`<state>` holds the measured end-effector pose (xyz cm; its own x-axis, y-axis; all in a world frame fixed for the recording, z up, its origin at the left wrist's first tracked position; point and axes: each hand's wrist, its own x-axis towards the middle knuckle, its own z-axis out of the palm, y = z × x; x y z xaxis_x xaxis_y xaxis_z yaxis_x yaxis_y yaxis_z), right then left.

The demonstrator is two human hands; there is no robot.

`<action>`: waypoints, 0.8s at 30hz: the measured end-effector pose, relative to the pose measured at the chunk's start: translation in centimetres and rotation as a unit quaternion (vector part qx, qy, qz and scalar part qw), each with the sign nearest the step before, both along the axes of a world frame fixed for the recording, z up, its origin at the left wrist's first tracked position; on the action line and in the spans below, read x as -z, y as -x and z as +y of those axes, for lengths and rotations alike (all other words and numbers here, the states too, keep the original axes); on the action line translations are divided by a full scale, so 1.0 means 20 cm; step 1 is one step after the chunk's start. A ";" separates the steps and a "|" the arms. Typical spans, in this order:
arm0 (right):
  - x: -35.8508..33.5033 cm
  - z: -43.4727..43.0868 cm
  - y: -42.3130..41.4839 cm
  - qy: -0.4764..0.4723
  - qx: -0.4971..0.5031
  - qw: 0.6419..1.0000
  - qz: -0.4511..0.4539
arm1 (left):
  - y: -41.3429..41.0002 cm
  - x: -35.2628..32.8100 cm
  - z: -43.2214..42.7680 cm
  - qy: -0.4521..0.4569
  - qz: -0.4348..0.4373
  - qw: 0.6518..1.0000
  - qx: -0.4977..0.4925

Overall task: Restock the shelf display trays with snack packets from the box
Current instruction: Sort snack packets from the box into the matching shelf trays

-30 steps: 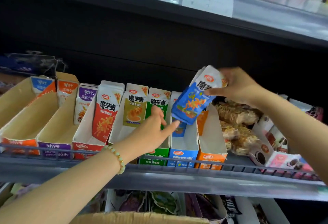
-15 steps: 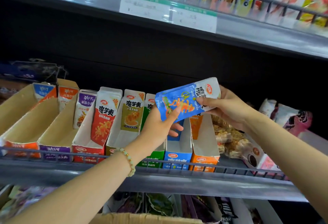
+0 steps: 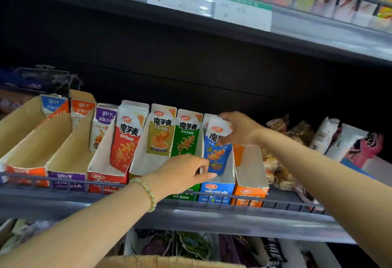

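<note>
Pinching the blue packet point(image 3: 217, 155) by its top edge, the right grip point(image 3: 239, 128) stands it inside the blue tray point(image 3: 214, 187), bare room at 6 o'clock; the left grip point(image 3: 182, 171) touches the tray's 9 o'clock wall, closure unclear.

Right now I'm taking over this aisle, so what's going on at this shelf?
A person is restocking snack packets. Their right-hand grip pinches the top of a blue packet, which stands upright in the blue tray. Their left-hand grip rests on that tray's left wall, beside the green tray. The red tray holds packets only at its back. A cardboard box sits below the shelf.
</note>
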<state>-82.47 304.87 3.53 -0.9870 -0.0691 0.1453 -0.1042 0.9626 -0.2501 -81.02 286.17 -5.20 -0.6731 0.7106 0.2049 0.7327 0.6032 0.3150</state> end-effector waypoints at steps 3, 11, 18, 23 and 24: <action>0.08 -0.02 0.06 -0.045 -0.025 0.999 0.010 | 0.01 0.01 0.00 -0.002 0.003 1.000 -0.003; 0.16 0.03 0.11 -0.081 -0.070 0.987 0.117 | 0.02 0.02 0.00 -0.016 -0.003 1.000 0.001; 0.18 0.04 0.11 -0.065 -0.063 0.991 0.103 | 0.01 0.02 0.00 -0.020 -0.002 1.000 -0.002; 0.16 0.04 -0.04 -0.008 -0.063 0.993 0.101 | -0.06 0.00 -0.01 0.002 0.068 0.997 -0.035; 0.16 0.03 -0.10 0.003 -0.066 0.993 0.102 | -0.08 -0.01 -0.03 0.002 0.079 0.996 -0.038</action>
<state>-80.40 305.52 0.30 -0.9196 -0.1947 0.3412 -0.2787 0.9355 -0.2171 -79.38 285.57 -4.98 -0.6837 0.6605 0.3102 0.7259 0.6593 0.1960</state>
